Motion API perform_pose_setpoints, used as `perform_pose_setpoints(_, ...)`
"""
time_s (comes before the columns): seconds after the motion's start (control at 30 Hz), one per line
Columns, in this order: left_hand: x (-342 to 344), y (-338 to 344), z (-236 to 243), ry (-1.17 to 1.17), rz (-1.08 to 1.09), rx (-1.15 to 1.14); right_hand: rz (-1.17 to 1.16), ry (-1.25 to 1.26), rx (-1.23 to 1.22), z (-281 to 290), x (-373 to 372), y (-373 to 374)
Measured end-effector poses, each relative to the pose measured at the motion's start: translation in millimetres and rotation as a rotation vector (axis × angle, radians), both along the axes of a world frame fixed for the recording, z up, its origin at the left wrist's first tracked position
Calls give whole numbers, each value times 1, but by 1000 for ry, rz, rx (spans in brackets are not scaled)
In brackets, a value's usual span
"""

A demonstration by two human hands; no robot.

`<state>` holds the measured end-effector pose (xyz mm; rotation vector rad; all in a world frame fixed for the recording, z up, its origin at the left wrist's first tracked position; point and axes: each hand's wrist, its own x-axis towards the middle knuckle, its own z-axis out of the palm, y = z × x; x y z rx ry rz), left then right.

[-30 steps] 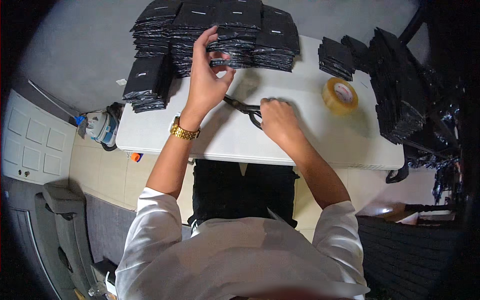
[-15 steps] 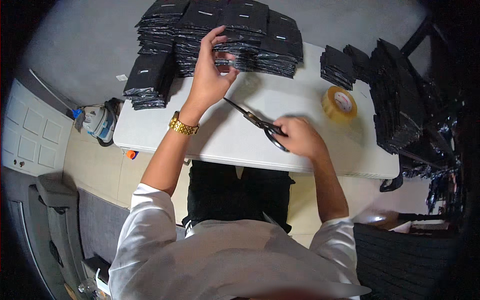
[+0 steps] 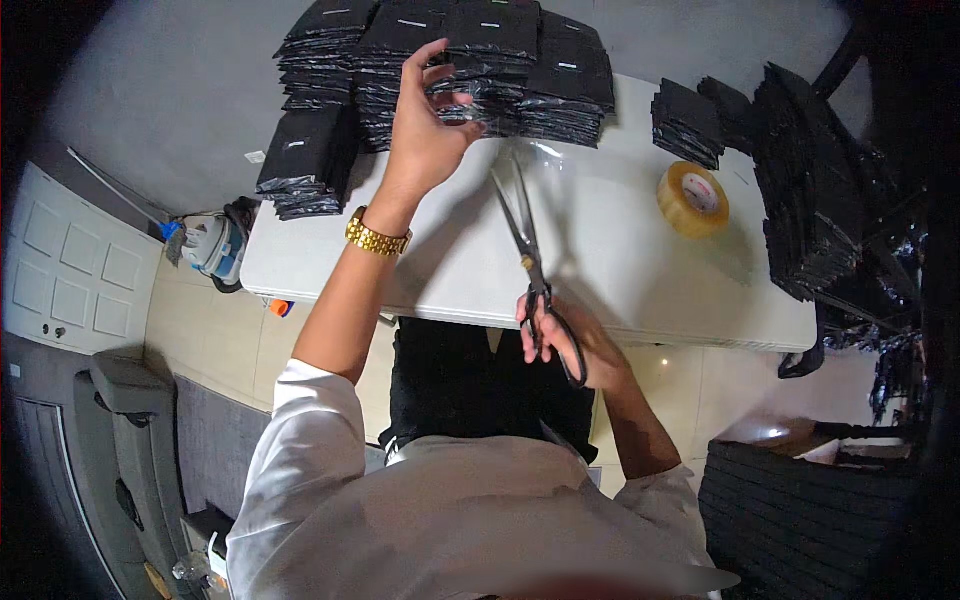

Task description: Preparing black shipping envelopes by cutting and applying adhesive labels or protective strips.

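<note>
High over the table, my left hand [image 3: 425, 145] has its fingers curved and apart before the stacked black plastic packets [image 3: 449, 30]. A faint clear film [image 3: 540, 152] glints beside its fingertips; whether it touches them I cannot tell. My right hand [image 3: 580, 355] grips black-handled scissors [image 3: 530, 260] at the table's front edge, their long blades slightly parted and pointing up toward that film. A roll of tape [image 3: 680, 219] lies on the white table [image 3: 630, 290], right of the scissors.
More packets stand at the left [image 3: 300, 170], back right [image 3: 682, 125] and along the right edge [image 3: 810, 190]. A vacuum cleaner [image 3: 210, 245] is on the floor left of the table. A white door [image 3: 75, 260] is at far left, a grey sofa [image 3: 130, 390] lower left.
My right hand has moved down toward the front edge and turned, swinging the scissor blades from pointing left to pointing upward. My left hand has stayed near the stacks, shifting only slightly.
</note>
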<state>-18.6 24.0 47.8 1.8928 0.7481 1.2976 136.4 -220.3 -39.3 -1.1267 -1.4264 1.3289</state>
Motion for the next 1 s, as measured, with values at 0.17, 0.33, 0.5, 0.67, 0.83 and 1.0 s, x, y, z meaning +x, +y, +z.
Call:
perform_pose_setpoints(0.17,-2,4,-6,-39,36,-7,-21,85,-69,-17,-22,14)
perform_pose_setpoints(0.33,2,-2,-5,-35,51,-32,-62,133,-26,-32,-30,38)
perform_pose_setpoints(0.5,0,-4,-4,-69,17,-89,-88,126,-41,-21,-35,49)
perform_pose_setpoints(0.67,0,-5,-5,-49,50,-65,-135,97,-14,-18,-39,57)
perform_pose_setpoints(0.83,0,-4,-7,-41,56,-50,-123,78,9,-23,-38,65)
perform_pose_setpoints(1.0,-1,-6,-7,-42,59,-58,-152,85,17,-18,-40,67)
